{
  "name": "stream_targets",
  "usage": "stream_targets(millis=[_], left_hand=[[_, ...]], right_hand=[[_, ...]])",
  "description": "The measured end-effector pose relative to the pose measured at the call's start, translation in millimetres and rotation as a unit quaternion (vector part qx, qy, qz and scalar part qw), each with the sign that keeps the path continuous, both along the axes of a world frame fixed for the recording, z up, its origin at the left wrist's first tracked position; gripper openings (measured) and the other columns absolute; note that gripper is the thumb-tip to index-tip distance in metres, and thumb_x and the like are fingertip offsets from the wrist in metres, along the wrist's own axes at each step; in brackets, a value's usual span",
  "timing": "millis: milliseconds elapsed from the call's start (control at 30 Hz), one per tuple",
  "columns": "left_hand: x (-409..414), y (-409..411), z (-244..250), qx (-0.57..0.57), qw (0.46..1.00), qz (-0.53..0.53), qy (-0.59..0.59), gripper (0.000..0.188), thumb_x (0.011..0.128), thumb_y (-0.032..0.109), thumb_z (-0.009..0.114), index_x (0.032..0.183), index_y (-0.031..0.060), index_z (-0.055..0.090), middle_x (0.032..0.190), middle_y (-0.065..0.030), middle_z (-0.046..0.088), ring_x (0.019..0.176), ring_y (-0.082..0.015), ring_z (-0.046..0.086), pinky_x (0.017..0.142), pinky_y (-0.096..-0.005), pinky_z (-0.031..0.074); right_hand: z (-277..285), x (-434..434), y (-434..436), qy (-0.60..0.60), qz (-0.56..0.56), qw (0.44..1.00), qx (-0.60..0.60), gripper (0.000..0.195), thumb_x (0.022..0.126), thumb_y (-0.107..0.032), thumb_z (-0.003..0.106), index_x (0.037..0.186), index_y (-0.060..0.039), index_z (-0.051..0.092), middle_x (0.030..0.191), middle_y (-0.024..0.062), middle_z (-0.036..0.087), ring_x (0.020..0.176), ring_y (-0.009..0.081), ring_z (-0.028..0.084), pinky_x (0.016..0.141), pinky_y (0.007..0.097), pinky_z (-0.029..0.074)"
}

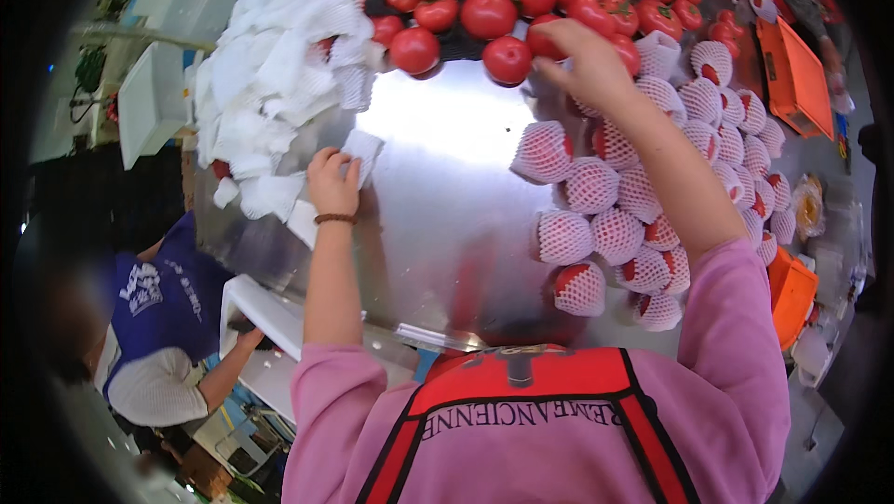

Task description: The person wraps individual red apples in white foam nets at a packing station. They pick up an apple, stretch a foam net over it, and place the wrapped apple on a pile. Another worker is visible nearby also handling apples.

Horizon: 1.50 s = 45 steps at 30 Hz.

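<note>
My left hand (334,181) pinches a white foam net sleeve (364,149) just above the steel tabletop (447,225). Beside that hand spreads a heap of white foam net sleeves (279,71). At the far side, my right hand (590,64) curves its thumb and fingers about a bare red tomato (546,40); whether it grips it, I cannot tell. Another tomato (507,60) sits just left of the thumb. Under and beyond my right forearm lie several tomatoes in foam nets (592,185), some with red skin showing at the open end.
A pile of bare tomatoes (489,14) lies along the far side. Orange crates (793,78) stand at the right, near a roll of tape (810,207). White foam boxes (154,99) are at the left. A person in a blue vest (164,294) is at lower left, beside a white box (262,308).
</note>
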<state>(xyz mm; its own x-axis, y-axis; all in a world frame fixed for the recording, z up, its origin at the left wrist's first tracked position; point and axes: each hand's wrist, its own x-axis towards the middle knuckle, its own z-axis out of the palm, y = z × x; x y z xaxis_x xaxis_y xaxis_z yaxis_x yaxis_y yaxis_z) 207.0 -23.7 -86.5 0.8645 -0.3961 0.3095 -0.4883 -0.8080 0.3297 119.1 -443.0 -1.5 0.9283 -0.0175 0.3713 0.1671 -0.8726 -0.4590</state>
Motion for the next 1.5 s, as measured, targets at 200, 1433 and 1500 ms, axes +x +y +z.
stream_targets(millis=[200, 1433, 1500], left_hand=[[-37, -11, 20, -0.359, 0.878, 0.129, 0.289, 0.018, 0.081, 0.019, 0.070, 0.082, 0.0026, 0.063, 0.079, -0.0042, 0.061, 0.072, -0.0125, 0.055, 0.067, -0.0263, 0.045], [-124, -70, 17, -0.261, 0.912, 0.159, 0.275, 0.029, 0.082, 0.024, 0.069, 0.090, -0.0001, 0.055, 0.075, -0.0053, 0.060, 0.069, -0.0114, 0.056, 0.057, -0.0270, 0.047], [-112, -77, 19, -0.292, 0.855, 0.163, 0.396, 0.043, 0.079, 0.029, 0.072, 0.101, -0.0038, 0.055, 0.088, -0.0107, 0.062, 0.076, -0.0152, 0.059, 0.061, -0.0291, 0.049]], right_hand=[[-34, 33, 57, 0.140, -0.082, 0.955, -0.248, 0.065, 0.068, -0.026, 0.073, 0.127, -0.0119, 0.048, 0.123, 0.0124, 0.051, 0.110, 0.0308, 0.051, 0.086, 0.0406, 0.045], [-36, -112, 193, 0.183, -0.145, 0.453, 0.860, 0.027, 0.099, -0.025, 0.040, 0.114, -0.0039, 0.048, 0.112, 0.0099, 0.055, 0.098, 0.0207, 0.056, 0.085, 0.0360, 0.047], [-67, -98, 203, 0.167, -0.160, 0.500, 0.835, 0.027, 0.098, -0.026, 0.043, 0.109, -0.0025, 0.052, 0.100, 0.0083, 0.059, 0.090, 0.0177, 0.057, 0.079, 0.0300, 0.046]])
